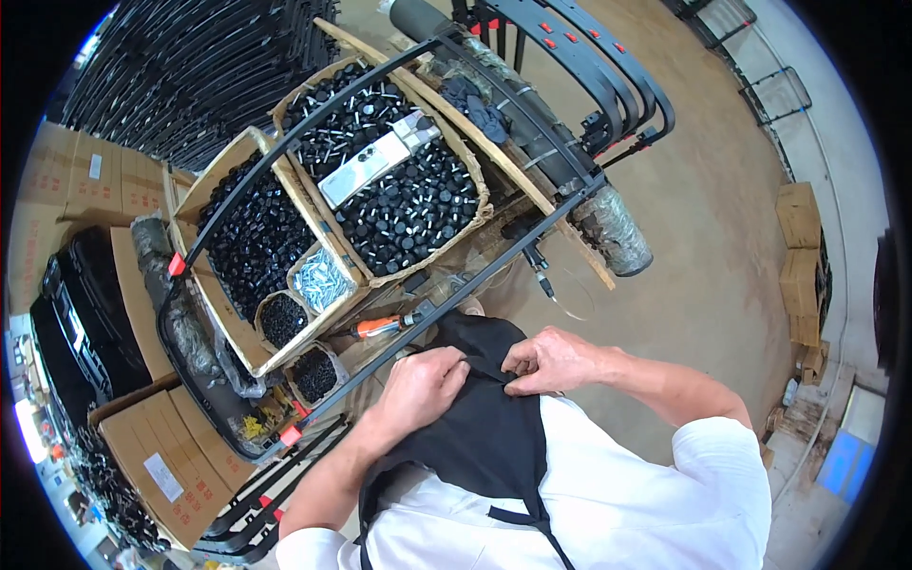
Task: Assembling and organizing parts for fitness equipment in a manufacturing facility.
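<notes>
A black apron [480, 442] hangs over my white shirt, with a tied strap at its lower part. My left hand [423, 385] is closed, its curled fingers gripping the apron's cloth near the top. Close by, my right hand [553, 359] pinches the same cloth between thumb and fingers; a fold stretches between both hands. The fingertips are partly hidden by the cloth. Beyond my left hand lies an orange-and-black power screwdriver [378, 327], touched by neither hand. A black metal frame [475, 285] crosses in front of me.
Cardboard boxes hold black round-headed knobs [404, 223], black plastic parts [252, 237], silver screws [321, 280] and small dark screws [283, 320]. A white box [366, 171] rests on the knobs. Plastic-wrapped rolls [613, 228] and a wooden strip [503, 166] lie beyond. Cartons [176, 465] stand left.
</notes>
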Demonstrator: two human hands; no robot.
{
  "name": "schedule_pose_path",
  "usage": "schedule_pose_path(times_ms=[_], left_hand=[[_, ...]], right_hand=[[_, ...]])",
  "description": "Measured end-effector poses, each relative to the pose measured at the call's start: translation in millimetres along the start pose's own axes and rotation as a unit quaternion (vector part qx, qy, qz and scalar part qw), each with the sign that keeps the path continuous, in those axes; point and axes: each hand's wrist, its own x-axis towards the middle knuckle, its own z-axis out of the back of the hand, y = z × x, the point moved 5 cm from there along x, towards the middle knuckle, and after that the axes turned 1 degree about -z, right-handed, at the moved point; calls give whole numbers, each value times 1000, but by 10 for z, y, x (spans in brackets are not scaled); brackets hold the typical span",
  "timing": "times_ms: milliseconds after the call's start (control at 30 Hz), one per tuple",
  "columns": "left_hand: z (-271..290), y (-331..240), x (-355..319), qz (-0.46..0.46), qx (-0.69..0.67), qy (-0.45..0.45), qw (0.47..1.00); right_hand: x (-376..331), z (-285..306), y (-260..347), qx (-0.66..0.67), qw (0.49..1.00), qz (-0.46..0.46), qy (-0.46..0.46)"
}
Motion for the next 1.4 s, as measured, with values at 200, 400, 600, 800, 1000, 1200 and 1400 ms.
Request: schedule_pose_path(times_ms=[200,400,600,800,1000,1200,1400], left_hand=[[395,324,-268,176,-118,110,971],[270,662,-1033,201,-225,171,938],[397,465,-1244,244,-167,160,942],[334,614,-1465,196,-196,17,961],[173,749,-1524,170,-238,30,956],[23,1117,-2101,246,-339,18,908],[-270,1372,-2248,279,-468,54,837]], right_hand=[[36,69,40,-5,1000,-22,9],[166,49,110,-47,999,0,26],[229,3,302,-46,997,-18,63],[240,-136,340,-129,983,-32,124],[66,-127,-60,3,988,-74,133],[247,-95,-285,52,993,-97,51],[124,-501,-285,15,991,-93,94]])
